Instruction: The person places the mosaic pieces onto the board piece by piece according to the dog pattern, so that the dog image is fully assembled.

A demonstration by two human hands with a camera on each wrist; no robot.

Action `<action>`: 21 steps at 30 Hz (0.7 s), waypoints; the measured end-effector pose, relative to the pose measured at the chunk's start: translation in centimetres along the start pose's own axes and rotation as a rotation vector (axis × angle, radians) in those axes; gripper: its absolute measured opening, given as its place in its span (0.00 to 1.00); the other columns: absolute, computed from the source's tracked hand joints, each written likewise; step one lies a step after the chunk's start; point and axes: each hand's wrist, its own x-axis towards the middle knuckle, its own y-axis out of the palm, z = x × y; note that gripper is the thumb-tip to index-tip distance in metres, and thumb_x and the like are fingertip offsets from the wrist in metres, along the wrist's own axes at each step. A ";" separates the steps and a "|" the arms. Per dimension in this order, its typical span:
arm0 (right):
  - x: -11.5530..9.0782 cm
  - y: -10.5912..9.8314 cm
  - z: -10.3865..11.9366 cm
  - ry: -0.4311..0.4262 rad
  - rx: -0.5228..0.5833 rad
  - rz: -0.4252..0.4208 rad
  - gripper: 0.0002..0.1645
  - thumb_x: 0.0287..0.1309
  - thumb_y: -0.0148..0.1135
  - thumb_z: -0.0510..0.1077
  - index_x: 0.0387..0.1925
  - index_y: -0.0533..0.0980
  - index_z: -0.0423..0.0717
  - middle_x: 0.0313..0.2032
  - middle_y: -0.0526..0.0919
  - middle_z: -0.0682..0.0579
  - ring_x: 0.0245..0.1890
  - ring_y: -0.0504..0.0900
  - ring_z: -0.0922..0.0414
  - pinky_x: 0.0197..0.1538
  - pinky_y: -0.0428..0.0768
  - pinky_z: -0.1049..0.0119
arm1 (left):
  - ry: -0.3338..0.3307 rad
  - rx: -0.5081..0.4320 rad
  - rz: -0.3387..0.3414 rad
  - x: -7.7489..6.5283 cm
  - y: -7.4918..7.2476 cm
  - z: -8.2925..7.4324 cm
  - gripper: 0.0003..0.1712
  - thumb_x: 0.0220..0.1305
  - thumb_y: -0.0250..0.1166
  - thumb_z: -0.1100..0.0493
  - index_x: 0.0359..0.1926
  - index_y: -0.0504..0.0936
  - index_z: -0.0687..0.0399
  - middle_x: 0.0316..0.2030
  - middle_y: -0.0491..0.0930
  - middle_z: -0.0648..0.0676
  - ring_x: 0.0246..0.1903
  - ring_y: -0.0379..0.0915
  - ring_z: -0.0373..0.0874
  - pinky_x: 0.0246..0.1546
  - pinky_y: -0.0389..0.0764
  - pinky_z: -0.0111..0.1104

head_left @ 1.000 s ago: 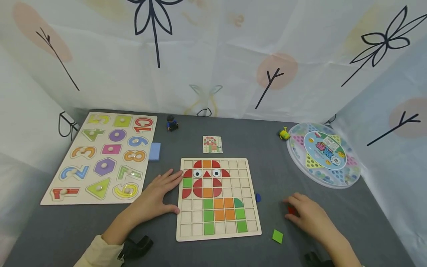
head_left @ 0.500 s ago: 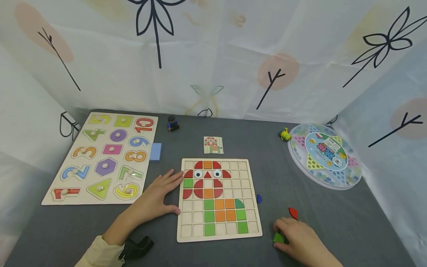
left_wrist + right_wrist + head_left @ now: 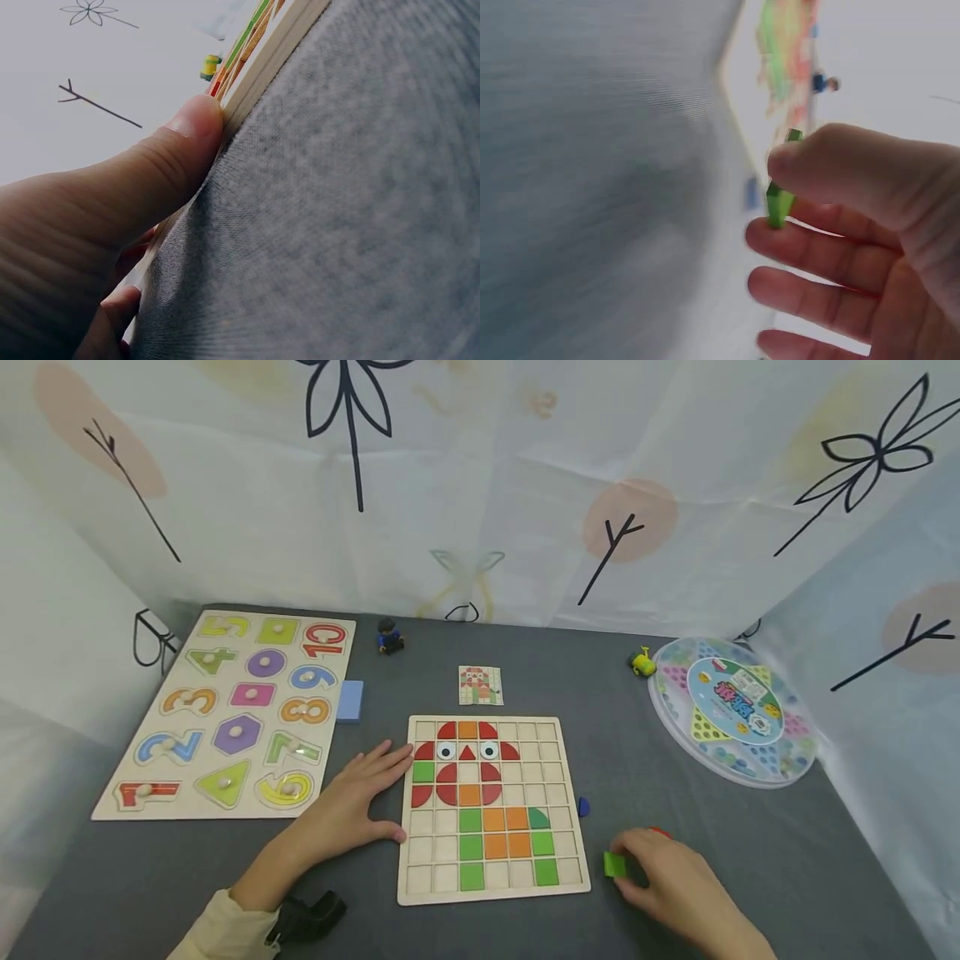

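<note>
A wooden grid board [image 3: 570, 860] lies mid-table, with red, orange, green and eye tiles set in several of its cells. My left hand [image 3: 341, 806] rests at the board's left edge, fingers spread. In the left wrist view its thumb [image 3: 169, 161] touches the board's side. My right hand [image 3: 671, 877], right of the board, pinches a green square tile [image 3: 614, 865] between thumb and fingers. The right wrist view shows this green tile [image 3: 781, 196] edge-on, the other fingers loosely extended. Behind the right hand a red tile [image 3: 660, 832] is mostly hidden.
A blue tile [image 3: 583, 807] lies by the board's right edge. A pattern card [image 3: 480, 686] is behind the board. At left are a number puzzle board [image 3: 198, 743] and a blue block [image 3: 349, 702]. A toy figure [image 3: 389, 637], a yellow-green toy [image 3: 642, 662] and a round game box [image 3: 731, 710] stand further back.
My right hand has left the red tile, moved toward the front left and picked up the green square tile, bringing it slightly toward the board. The left hand stays in place.
</note>
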 end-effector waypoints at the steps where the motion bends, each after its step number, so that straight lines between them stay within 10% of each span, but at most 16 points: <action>1: 0.8 -0.2 0.3 -0.023 0.008 -0.035 0.16 0.36 0.70 0.48 0.31 0.74 0.59 0.28 0.73 0.69 0.25 0.69 0.70 0.25 0.71 0.73 | 0.004 0.002 -0.005 0.0 0.0 0.1 0.57 0.34 0.69 0.35 0.66 0.57 0.50 0.66 0.52 0.46 0.67 0.40 0.52 0.61 0.45 0.55; 12: 10.9 1.2 3.5 -0.117 0.046 -0.102 0.14 0.44 0.66 0.47 0.37 0.78 0.52 0.32 0.77 0.61 0.28 0.72 0.66 0.32 0.74 0.71 | 0.014 -0.021 -0.020 -0.2 0.8 0.2 0.57 0.34 0.68 0.34 0.66 0.57 0.50 0.66 0.53 0.47 0.66 0.41 0.52 0.60 0.46 0.56; 21: 13.4 2.5 4.5 -0.120 -0.015 -0.094 0.14 0.42 0.67 0.46 0.36 0.81 0.50 0.32 0.77 0.58 0.29 0.73 0.64 0.34 0.75 0.68 | 0.017 -0.009 -0.015 0.0 0.3 0.2 0.58 0.34 0.68 0.34 0.66 0.56 0.49 0.67 0.52 0.46 0.67 0.41 0.52 0.61 0.45 0.55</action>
